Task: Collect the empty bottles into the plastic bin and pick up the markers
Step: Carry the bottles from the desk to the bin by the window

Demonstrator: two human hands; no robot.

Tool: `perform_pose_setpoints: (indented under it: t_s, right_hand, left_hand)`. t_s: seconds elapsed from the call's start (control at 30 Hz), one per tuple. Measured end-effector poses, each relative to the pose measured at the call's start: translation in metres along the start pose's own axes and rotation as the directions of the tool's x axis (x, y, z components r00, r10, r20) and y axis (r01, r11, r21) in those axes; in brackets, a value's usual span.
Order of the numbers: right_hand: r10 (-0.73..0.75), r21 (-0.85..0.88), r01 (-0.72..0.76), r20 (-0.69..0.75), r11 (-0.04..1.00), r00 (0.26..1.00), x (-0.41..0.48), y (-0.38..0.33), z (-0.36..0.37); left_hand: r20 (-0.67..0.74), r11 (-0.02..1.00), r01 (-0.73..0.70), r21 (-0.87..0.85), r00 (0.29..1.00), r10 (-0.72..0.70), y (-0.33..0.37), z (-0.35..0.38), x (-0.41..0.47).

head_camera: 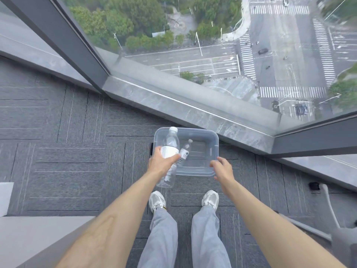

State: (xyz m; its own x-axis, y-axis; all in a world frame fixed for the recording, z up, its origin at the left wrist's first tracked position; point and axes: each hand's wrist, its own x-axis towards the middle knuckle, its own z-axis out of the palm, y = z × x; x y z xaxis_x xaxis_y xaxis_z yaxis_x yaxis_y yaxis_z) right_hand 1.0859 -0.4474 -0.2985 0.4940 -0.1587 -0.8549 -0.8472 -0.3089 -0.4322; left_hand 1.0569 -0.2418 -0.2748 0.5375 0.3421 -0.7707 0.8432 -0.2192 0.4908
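My left hand (161,163) has its fingers wrapped round a big bottle (170,157), long axis pointing away, over the bin (211,151) below; a small bottle (184,152) lies inside. Right hand (222,169) hangs slack, holding nothing.

A high-rise office: grey carpet tiles (67,151) run to a stone sill (193,105) under floor-to-ceiling glass (212,35), with streets (280,64) far below.

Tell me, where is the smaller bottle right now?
In the head view, the smaller bottle lies inside the clear plastic bin on the carpet, toward its left side, just right of the larger bottle gripped by the left hand.
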Motion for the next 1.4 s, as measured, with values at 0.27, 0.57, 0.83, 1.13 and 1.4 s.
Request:
perform_pose_setpoints:
  t_s: [0.27,0.57,0.83,1.13,1.4]
  right_hand:
    - [-0.025,0.001,0.025,-0.007,1.0,1.0,0.025,0.016,-0.001]
    - [-0.099,0.053,0.107,-0.132,0.993,0.986,0.023,0.031,-0.027]
    - [-0.17,-0.136,0.152,-0.129,0.979,0.977,0.064,0.052,-0.053]
    - [-0.239,-0.25,0.205,-0.113,0.946,0.965,0.082,0.051,-0.063]
    - [-0.266,-0.265,0.236,-0.083,0.935,0.961,0.036,0.013,-0.057]
  left_hand:
    - [0.017,1.0,-0.01,0.025,1.0,0.01,-0.009,0.028,0.022]
    - [0.041,0.992,-0.037,0.122,0.999,0.032,-0.014,0.075,0.043]
    - [0.173,0.803,-0.271,0.53,0.962,0.211,-0.013,0.132,0.093]
    - [0.107,0.721,-0.36,0.592,0.922,0.373,-0.009,0.144,0.116]
    - [0.027,0.921,-0.2,0.334,0.979,0.202,0.008,0.098,0.045]
